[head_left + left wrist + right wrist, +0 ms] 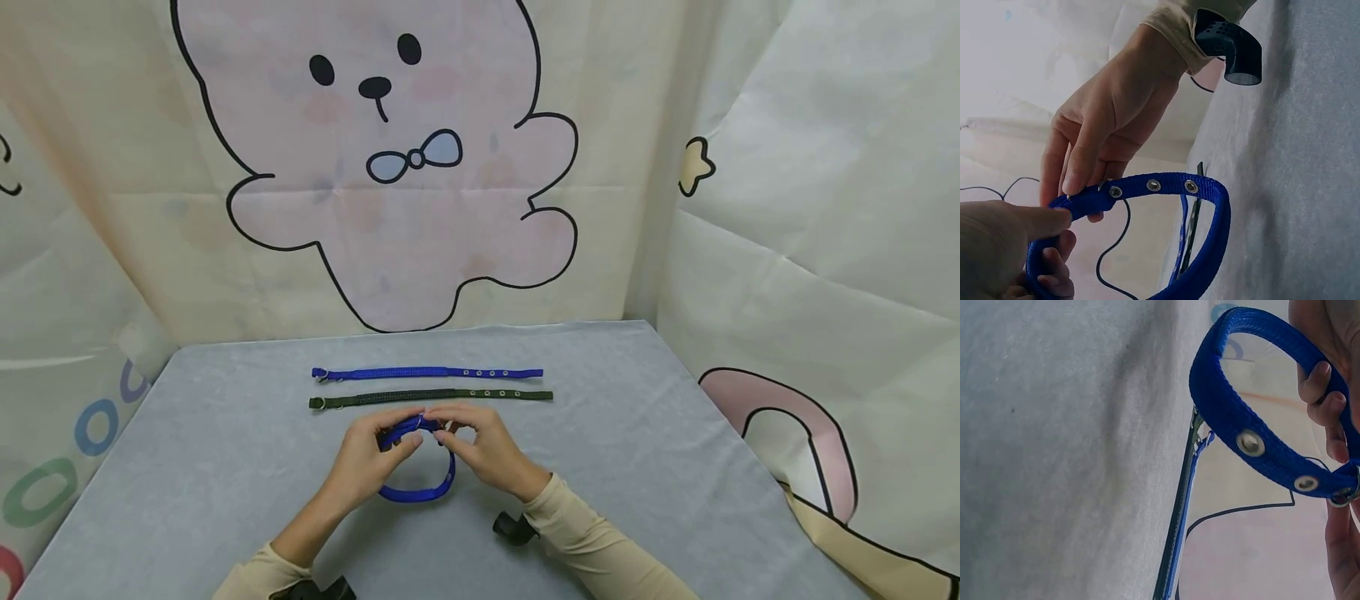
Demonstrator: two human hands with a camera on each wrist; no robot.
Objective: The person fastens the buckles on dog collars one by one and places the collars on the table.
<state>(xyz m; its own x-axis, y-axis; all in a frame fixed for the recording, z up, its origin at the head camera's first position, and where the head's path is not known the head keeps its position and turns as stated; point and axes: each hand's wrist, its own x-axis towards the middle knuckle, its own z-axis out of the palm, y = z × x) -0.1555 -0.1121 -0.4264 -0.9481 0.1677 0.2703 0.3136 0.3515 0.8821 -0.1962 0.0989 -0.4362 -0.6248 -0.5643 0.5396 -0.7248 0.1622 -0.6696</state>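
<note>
A blue collar (417, 495) with metal eyelets is bent into a closed loop above the table, its lower part hanging below both hands. My left hand (358, 461) pinches the loop's upper left, thumb on top and fingers curled beneath, as the left wrist view shows. At the upper right, my right hand (486, 447) pinches the overlapped part with thumb and fingertips. In the right wrist view the eyelets on the blue band (1210, 381) face the camera, and a metal ring (1342, 499) shows at the join. Fingers cover most of the buckle area.
Behind the hands, another blue collar (420, 372) lies straight across the grey table (187, 450). A dark green collar (427, 396) lies parallel in front of it. Printed cloth walls (600, 250) stand at the back and sides. Black wrist devices (514, 528) sit on both wrists.
</note>
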